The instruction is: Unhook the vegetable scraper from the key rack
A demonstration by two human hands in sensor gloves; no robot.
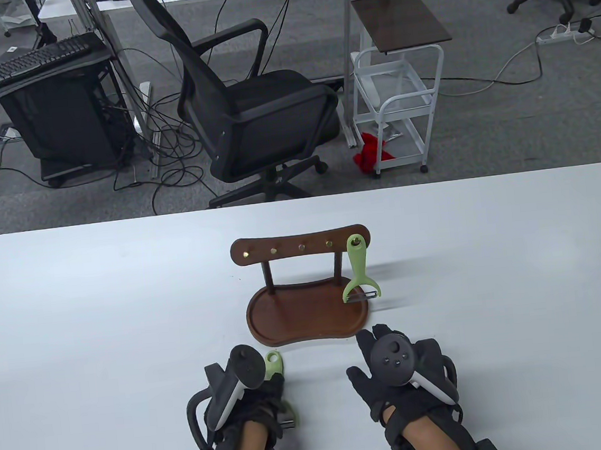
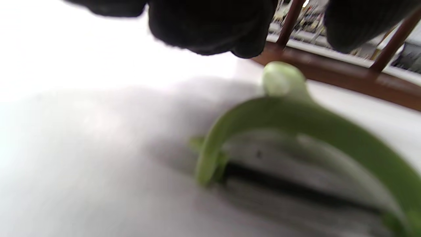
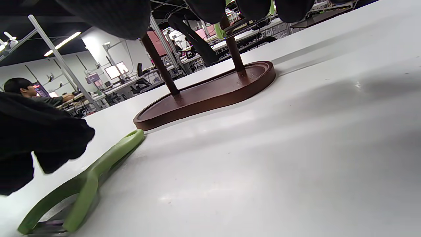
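Note:
A dark wooden key rack [image 1: 301, 246] stands mid-table on its oval base [image 1: 289, 327]. One green vegetable scraper [image 1: 359, 267] hangs from the rightmost hook, blade down. A second green scraper [image 1: 273, 363] lies flat on the table in front of the base, mostly under my left hand [image 1: 253, 394]. In the left wrist view it [image 2: 296, 121] lies below my fingers [image 2: 210, 26], which hang above it without gripping. In the right wrist view it [image 3: 88, 177] rests on the table by the rack base [image 3: 210, 95]. My right hand [image 1: 393, 364] is palm down with fingers spread, empty, just in front of the base.
The white table [image 1: 101, 308] stretches wide to both sides of the rack. Beyond its far edge stand a black office chair [image 1: 247, 108] and a white trolley [image 1: 400, 98].

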